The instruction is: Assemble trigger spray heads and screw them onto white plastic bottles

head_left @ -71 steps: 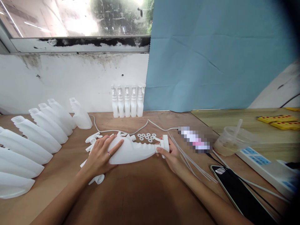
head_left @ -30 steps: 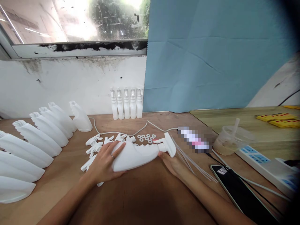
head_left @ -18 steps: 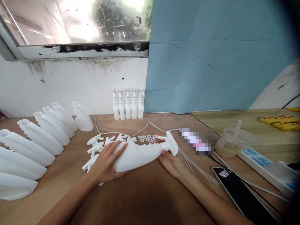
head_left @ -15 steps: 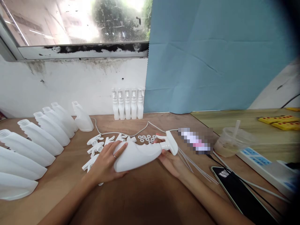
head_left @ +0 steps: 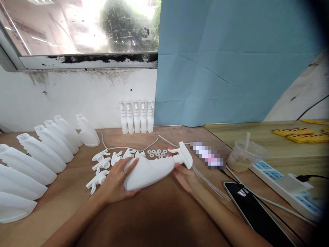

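Note:
A white spray bottle (head_left: 149, 173) lies tilted on its side between my hands, its trigger head (head_left: 184, 155) pointing right. My left hand (head_left: 119, 180) is wrapped round the base end, a ring on one finger. At the neck, my right hand (head_left: 186, 175) closes its fingers just below the trigger head; some of those fingers are hidden behind the neck. Loose white trigger sprayers (head_left: 101, 164) lie left of and behind the bottle. Several small white ring washers (head_left: 157, 153) are spread behind it. Thin clear tubes (head_left: 209, 183) run along the table beside my right wrist.
Open-necked white bottles (head_left: 41, 152) stand in a row at left. Several bottles with sprayer heads (head_left: 136, 118) stand against the wall. At right are a lit, blurred device (head_left: 208, 155), a plastic cup with straw (head_left: 239, 159), a power strip (head_left: 280, 181), cables and a dark phone (head_left: 254, 212).
The camera view has shifted slightly, so the surroundings sit a little further left. Both hands keep their hold on the spray bottle, with the right fingers shifted slightly at the neck.

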`<action>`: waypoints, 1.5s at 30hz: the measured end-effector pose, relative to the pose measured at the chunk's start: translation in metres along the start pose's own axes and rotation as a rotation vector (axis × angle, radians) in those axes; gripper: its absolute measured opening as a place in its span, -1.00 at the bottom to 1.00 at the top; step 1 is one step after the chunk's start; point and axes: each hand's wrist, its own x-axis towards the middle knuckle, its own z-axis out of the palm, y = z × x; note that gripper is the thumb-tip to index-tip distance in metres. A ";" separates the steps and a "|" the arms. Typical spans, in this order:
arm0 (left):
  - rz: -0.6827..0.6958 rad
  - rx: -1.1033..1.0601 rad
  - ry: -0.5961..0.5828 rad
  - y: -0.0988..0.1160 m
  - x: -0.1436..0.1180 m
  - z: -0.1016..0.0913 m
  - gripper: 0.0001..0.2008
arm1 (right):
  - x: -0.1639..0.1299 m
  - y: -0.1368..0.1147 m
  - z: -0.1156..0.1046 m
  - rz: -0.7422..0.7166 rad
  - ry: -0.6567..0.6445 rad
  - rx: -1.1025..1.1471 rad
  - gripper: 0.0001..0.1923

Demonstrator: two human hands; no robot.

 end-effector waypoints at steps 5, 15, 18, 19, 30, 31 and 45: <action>-0.008 0.027 -0.004 0.000 0.000 0.003 -0.03 | 0.000 -0.001 0.005 0.021 0.010 -0.019 -0.46; -0.005 0.082 0.023 -0.003 0.001 0.001 -0.07 | 0.000 0.001 0.006 -0.053 -0.032 0.000 -0.56; -0.002 0.082 0.031 -0.005 0.000 0.002 -0.08 | 0.000 0.005 0.007 -0.085 -0.017 -0.024 -0.59; -0.001 0.079 0.033 -0.006 0.000 0.003 -0.08 | 0.000 0.007 0.007 -0.087 -0.005 -0.036 -0.59; -0.017 0.084 0.025 -0.006 -0.002 0.006 -0.08 | 0.001 0.014 0.006 -0.045 0.062 -0.018 -0.57; -0.022 0.083 0.026 -0.006 -0.002 0.006 -0.08 | 0.001 0.014 0.006 -0.042 0.073 -0.020 -0.56; -0.297 -0.991 -0.474 0.028 0.009 -0.016 -0.52 | -0.002 0.004 -0.001 0.130 -0.120 0.076 -0.69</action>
